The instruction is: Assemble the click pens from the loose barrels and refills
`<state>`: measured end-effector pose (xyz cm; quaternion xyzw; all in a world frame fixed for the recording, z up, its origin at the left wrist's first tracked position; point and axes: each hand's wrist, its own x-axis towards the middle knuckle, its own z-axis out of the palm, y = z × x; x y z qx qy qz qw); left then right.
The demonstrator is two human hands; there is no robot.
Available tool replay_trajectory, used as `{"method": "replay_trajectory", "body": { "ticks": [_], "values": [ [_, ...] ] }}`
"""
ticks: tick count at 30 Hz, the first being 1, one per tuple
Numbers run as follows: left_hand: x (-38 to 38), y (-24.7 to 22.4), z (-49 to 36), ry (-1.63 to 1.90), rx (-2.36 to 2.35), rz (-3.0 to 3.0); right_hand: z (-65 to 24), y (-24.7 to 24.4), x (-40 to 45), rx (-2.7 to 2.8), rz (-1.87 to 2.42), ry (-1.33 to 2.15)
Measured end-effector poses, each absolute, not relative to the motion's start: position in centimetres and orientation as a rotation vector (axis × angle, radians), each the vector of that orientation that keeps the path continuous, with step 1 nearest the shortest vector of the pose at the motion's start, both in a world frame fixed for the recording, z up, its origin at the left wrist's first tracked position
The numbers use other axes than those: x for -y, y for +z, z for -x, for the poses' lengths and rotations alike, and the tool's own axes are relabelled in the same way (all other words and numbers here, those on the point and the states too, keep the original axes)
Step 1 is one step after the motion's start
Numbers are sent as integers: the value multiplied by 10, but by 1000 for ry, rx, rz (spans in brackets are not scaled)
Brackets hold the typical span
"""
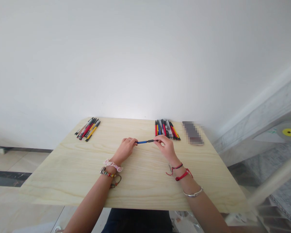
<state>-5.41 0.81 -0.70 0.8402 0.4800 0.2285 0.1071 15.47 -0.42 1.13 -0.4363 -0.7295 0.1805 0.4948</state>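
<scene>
A blue pen with black ends (142, 142) lies level between my two hands over the middle of the wooden table. My left hand (126, 149) pinches its blue end, and my right hand (166, 147) pinches the black end. Beyond my right hand a row of pens (165, 128) in red, yellow, blue, grey and black lies side by side. Another, smaller bunch of pens (88, 128) rests at the back left of the table.
The light wooden table (75, 181) stands against a white wall (126, 64). A phone-like dark object (193, 132), blurred by pixelation, lies at the back right. Beyond the right edge are a pale rail (276, 176) and a disc with a yellow centre (290, 132).
</scene>
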Motion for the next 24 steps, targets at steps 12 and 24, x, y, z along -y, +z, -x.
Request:
{"method": "replay_trajectory", "body": {
  "ticks": [12, 24],
  "values": [
    [-6, -4, 55, 593, -1302, -2575, -160, 16, 5, 1823, 1114, 465],
    [-2, -3, 52, 659, -1294, -2663, -163, 10, 3, 1825, 1316, 886]
  ]
}}
